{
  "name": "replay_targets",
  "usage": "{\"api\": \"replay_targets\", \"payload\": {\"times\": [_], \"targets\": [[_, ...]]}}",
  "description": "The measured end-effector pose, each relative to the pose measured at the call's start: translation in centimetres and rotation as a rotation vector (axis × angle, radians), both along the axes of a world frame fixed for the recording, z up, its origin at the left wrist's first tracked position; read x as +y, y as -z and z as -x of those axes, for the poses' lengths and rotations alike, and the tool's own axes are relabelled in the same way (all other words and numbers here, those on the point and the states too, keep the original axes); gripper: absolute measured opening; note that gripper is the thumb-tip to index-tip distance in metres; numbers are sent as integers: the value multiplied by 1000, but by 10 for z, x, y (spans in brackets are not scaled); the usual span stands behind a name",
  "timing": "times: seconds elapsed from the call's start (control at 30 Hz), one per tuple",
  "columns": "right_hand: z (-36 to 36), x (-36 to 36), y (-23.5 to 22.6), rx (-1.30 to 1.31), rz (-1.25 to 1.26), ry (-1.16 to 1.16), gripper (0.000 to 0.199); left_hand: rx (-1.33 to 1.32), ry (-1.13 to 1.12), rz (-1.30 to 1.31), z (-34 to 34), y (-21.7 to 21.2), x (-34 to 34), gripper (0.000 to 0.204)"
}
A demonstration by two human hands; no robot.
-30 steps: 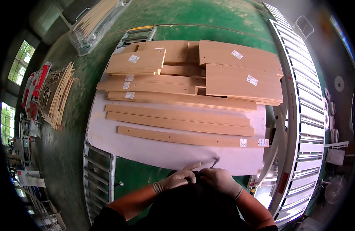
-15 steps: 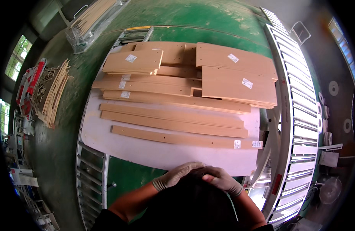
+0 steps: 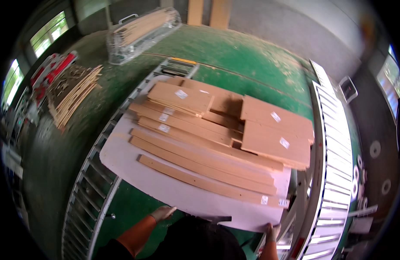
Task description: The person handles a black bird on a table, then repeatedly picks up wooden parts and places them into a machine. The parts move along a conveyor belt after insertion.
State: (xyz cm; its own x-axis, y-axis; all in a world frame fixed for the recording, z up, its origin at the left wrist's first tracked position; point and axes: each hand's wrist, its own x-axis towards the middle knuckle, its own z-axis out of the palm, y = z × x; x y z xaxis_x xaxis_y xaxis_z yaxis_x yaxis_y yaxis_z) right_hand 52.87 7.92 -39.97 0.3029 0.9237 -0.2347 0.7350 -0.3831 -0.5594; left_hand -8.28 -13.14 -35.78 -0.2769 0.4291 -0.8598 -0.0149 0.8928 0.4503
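Observation:
A large white board lies in front of me with several brown wooden panels on it. My left hand, in a pale glove, has its fingertips at the board's near edge, left of my body. Around the near right corner is my gloved right hand, thumb on top and the other fingers partly hidden. Closest to me on the board is a long narrow strip with labels at its right end. Behind it rest two more strips, then a labelled stack of short panels and wider panels.
A roller conveyor runs along the right, and another roller track passes under the board's left side. On the green floor at left lies a pile of wood offcuts. A plastic-wrapped bundle of strips stands at the far left.
My hands were together in front of my body; now they have parted to the board's near edge, left and right. The view has tilted up and turned, showing more of the far wall.

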Motion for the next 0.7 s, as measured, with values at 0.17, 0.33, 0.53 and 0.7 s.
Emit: {"api": "replay_targets", "payload": {"times": [0.17,0.33,0.53,0.7], "targets": [[-28,-1,-7,719,251,442,36,-506,-1112,-444,13,35,4,61],[-12,34,-8,713,268,222,33,-276,-1153,-409,-1,62,19,44],[-34,-11,17,639,286,228,29,-131,-1023,-448,1,49,10,40],[-58,-19,72,524,-55,142,41,-287,-989,-531,3,57,20,46]]}}
